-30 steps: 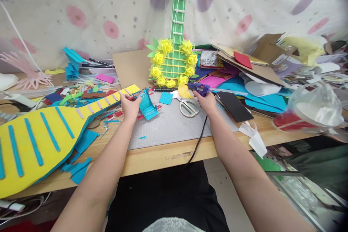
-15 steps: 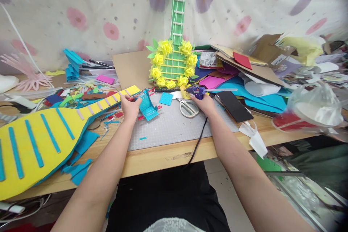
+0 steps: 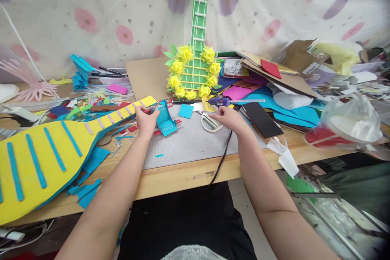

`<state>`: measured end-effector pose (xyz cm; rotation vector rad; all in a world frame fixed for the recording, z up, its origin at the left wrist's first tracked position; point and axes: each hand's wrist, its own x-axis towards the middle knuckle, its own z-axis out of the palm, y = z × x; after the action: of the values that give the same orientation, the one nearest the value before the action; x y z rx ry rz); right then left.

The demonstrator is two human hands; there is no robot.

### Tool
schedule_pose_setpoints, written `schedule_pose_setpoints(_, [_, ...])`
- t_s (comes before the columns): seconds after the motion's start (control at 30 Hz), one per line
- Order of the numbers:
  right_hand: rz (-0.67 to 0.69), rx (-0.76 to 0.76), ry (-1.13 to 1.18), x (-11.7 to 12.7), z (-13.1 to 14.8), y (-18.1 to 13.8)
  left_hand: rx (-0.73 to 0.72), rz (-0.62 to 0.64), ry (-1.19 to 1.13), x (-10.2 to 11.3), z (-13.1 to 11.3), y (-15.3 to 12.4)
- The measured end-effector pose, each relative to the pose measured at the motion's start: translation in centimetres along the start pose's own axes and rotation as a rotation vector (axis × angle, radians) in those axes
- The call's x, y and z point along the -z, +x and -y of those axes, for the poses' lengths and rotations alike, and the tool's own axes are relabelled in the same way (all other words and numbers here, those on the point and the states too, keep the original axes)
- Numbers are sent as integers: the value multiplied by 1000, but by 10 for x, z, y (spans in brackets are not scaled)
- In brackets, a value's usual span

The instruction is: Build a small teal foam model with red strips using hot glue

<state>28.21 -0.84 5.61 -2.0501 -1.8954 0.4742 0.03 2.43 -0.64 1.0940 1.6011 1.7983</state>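
My left hand (image 3: 146,120) is closed on a blue paper piece (image 3: 166,118) with red sticks poking out of its sides, beside the narrow end of a yellow guitar-shaped cutout (image 3: 55,154) striped in blue and lilac. My right hand (image 3: 230,118) holds nothing, its fingers partly stretched out just above the handles of the white scissors (image 3: 211,123). Right behind it lies a purple glue gun (image 3: 219,101) with a clear glue stick, its black cord (image 3: 224,156) trailing off the table edge. A small blue paper square (image 3: 185,111) rests on the grey cutting mat (image 3: 189,146).
A green paper guitar (image 3: 199,28) with yellow flowers stands upright at the back. A black phone (image 3: 262,120) and a red cup in a plastic bag (image 3: 332,130) are on the right. Paper scraps (image 3: 91,107) and stacked coloured sheets (image 3: 292,109) crowd both sides.
My right hand has let go of the glue gun and drawn back slightly toward the scissors. The left hand with the blue piece has hardly moved.
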Motion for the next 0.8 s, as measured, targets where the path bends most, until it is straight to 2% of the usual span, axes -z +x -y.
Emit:
schedule_pose_setpoints(0.1, [-61, 187, 264, -15, 28, 10, -26, 19, -20, -1, -5, -3])
schedule_pose_setpoints(0.17, [-27, 310, 529, -31, 50, 19, -45, 38, -33, -2, -7, -5])
schedule_pose_setpoints(0.27, [95, 330, 872, -59, 79, 34, -62, 65, -64, -2, -9, -6])
schedule_pose_setpoints(0.37, [196, 306, 1055, -81, 100, 46, -58, 85, -80, -1, -9, -7])
schedule_pose_setpoints(0.5, [243, 322, 1116, -93, 111, 54, -63, 89, -47, 0, -8, -7])
schedule_pose_setpoints(0.67, [277, 392, 1067, -92, 111, 59, -73, 79, -42, 0, -10, -8])
schedule_pose_setpoints(0.8, [234, 453, 967, -91, 111, 62, -66, 89, -61, 0, -12, -11])
